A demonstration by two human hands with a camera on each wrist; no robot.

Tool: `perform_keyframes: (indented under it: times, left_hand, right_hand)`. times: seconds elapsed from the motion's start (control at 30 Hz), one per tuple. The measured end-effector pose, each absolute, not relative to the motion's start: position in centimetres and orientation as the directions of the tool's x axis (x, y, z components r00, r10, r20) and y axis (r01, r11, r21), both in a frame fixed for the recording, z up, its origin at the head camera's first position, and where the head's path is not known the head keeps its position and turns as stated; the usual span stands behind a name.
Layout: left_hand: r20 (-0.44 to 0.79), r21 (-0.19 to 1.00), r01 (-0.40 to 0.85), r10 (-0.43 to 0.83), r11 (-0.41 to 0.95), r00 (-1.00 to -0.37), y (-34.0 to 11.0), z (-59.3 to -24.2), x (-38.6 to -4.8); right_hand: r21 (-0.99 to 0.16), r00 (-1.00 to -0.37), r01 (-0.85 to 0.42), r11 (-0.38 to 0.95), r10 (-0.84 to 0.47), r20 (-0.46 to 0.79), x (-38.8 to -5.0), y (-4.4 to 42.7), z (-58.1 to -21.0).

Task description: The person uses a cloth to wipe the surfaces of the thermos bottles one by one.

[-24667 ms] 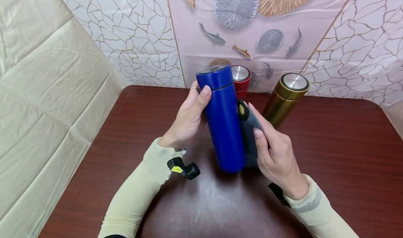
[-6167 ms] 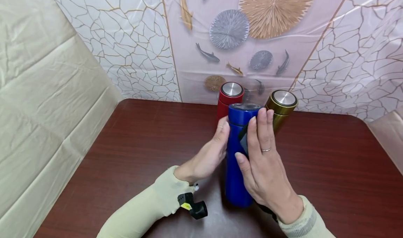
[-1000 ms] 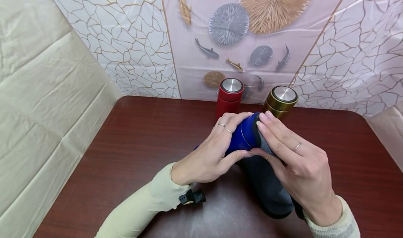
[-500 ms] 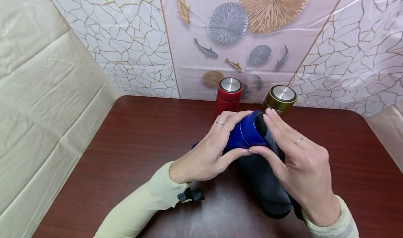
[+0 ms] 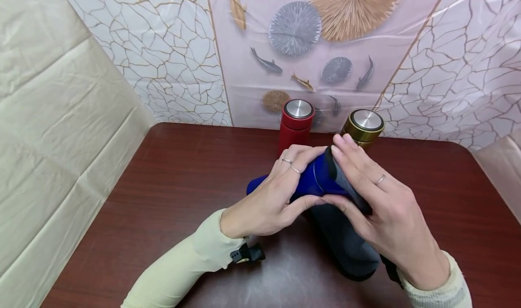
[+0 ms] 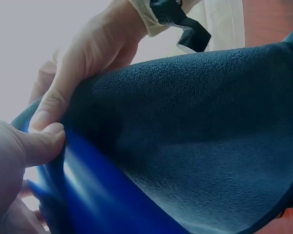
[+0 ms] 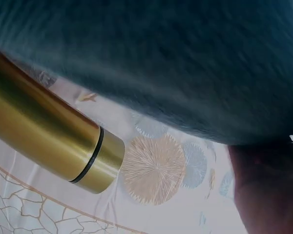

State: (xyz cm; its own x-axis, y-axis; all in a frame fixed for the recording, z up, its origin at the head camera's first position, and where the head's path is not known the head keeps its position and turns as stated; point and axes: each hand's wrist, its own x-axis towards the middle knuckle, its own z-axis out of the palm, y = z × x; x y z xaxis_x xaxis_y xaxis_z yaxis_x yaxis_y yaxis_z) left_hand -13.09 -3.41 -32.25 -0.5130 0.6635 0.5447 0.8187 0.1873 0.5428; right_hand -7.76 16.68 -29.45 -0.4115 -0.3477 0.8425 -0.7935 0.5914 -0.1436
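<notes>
- Left fingers: gripping the tilted blue flask, apparently to steady it.
- Right fingers: grasping grey cloth, apparently to press it against the lid.

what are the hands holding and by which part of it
The left hand grips the blue bottle near its lid end; the right hand holds the dark gray cloth near its edge, against that end.
</notes>
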Motion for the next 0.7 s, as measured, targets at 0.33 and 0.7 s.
perform_keyframes:
  times: [0.33, 0.7]
  left_hand:
    - [0.563, 0.590, 0.795, 0.633, 0.142, -0.531, -3.4, -32.0, -13.1]
    - [0.547, 0.645, 0.751, 0.599, 0.145, -0.585, -2.6, -32.8, -13.6]
  right_hand:
    - [-0.141, -0.258, -0.801, 0.581, -0.123, 0.958, -8.4, 15.9, -30.7]
    - [-0.197, -0.282, -0.871, 0.450, -0.128, 0.951, -8.9, 16.0, -30.4]
